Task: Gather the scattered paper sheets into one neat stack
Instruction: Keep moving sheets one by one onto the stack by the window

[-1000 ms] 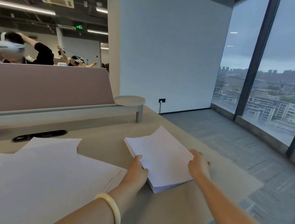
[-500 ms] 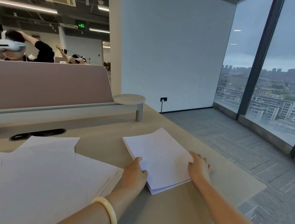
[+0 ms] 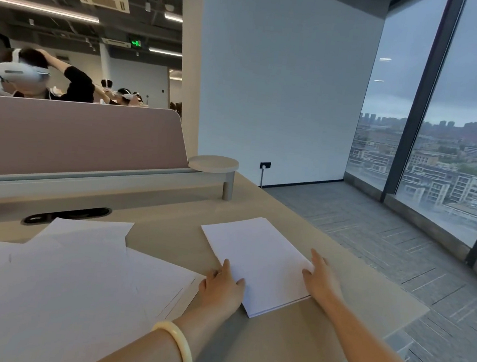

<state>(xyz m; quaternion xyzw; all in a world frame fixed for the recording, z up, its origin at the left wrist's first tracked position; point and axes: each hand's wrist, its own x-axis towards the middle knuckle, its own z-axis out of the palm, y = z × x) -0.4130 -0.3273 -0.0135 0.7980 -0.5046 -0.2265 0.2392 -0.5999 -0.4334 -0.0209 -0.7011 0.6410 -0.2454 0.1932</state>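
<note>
On desk (image 3: 334,319) | paper stack (image 3: 259,257) between left hand (image 3: 222,289), right hand (image 3: 321,280) | touching

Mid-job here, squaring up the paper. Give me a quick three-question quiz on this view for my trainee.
1. True or false: the left hand and the right hand both touch the neat stack.
2. The loose sheets lie: A) left of the stack, B) right of it, C) on the floor.
3. Fill in: the bracelet sits on the ___ wrist.
Key: 1 true; 2 A; 3 left.
</note>
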